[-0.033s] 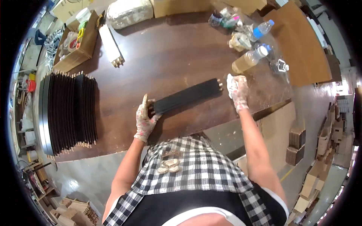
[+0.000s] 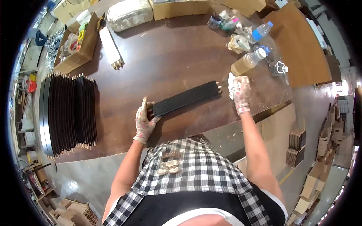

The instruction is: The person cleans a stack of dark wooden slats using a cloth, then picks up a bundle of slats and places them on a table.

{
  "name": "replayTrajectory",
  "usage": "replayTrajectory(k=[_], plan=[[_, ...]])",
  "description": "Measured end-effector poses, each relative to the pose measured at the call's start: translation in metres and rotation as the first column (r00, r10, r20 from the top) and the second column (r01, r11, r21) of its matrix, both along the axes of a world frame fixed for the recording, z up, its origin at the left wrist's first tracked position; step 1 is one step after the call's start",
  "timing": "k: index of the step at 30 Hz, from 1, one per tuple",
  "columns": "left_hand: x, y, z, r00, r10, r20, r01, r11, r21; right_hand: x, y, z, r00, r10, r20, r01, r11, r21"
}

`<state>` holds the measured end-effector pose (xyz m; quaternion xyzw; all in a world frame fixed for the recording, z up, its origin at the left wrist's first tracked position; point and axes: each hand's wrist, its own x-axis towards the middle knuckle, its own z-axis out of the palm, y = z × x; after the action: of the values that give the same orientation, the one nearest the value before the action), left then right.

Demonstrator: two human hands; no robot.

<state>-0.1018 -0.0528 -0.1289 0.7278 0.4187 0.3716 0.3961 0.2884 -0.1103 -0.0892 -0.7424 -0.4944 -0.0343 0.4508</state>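
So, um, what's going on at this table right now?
A person in patterned gloves is handling a flat black piece with pale pegs at its ends. The left hand holds its left end; the right hand, clear of its right end, grips a crumpled white cloth. A row of similar black pieces stands at the table's left, and a bottle of cloudy liquid lies just beyond the right hand.

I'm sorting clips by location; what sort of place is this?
Probably a workshop or small factory: a row of matching black pieces stands on the brown table, and cardboard is piled at the right.
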Motion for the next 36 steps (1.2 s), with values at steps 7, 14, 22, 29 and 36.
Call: replayTrajectory(k=[7, 14, 22, 29, 36], plan=[[-0.009, -0.002, -0.005, 0.997, -0.004, -0.077, 0.007, 0.999, 0.046, 0.058, 0.047, 0.145, 0.928, -0.192, 0.319, 0.140, 0.974, 0.180], [-0.007, -0.005, -0.016, 0.997, 0.050, 0.059, -0.043, 0.992, -0.117, 0.079, 0.049, 0.122, 0.848, -0.109, 0.519, 0.299, 0.906, -0.298], [0.000, -0.002, 0.004, 0.997, 0.035, -0.063, -0.036, 0.999, -0.015, 0.148, -0.013, 0.100, 0.805, -0.210, -0.555, 0.233, 0.972, -0.030], [-0.002, -0.005, 0.006, 0.998, 0.003, -0.056, -0.006, 0.998, -0.059, 0.130, -0.040, 0.041, 0.302, 0.158, -0.940, 0.346, 0.901, 0.262], [-0.007, -0.008, 0.004, 0.994, 0.017, -0.105, -0.016, 1.000, 0.011, 0.092, 0.002, 0.124, 0.964, -0.190, 0.189, 0.222, 0.961, -0.166]])
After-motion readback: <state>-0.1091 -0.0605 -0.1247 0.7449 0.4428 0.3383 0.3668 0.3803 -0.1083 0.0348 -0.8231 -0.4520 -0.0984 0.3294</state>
